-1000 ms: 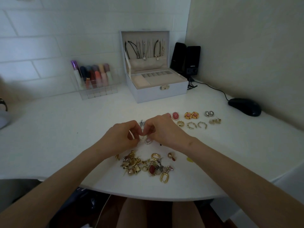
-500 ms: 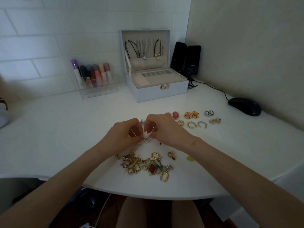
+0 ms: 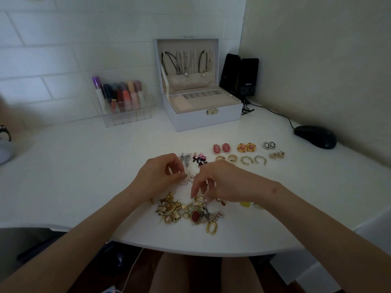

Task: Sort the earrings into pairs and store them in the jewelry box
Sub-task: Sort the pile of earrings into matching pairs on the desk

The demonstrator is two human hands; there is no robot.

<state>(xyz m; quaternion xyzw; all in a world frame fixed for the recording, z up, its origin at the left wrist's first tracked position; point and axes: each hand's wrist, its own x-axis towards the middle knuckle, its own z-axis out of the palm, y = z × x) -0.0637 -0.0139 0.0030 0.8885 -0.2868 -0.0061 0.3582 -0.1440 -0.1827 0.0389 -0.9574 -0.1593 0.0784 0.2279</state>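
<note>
Since half a second ago the hands have parted and dropped lower: the pearl heart earrings, then lifted between both, now lie on the desk, and a grey pair and a black-and-pink pair show behind them. Left hand: fingertips narrow, pinched at the pearl hearts. Right hand: fingers loosely spread, pointing down over the unsorted pile near the front edge, holding nothing visible. Beyond, toward the right edge, sorted pairs in two rows: pink ovals, orange rounds, cameos; three gold hoop pairs in front of those. Jewelry box at the back edge, lid open, necklaces hanging inside. Left of it a clear organizer of lipsticks. In the back right corner, two black speakers, one marked "EDIFIER". Black mouse at the right edge.
</note>
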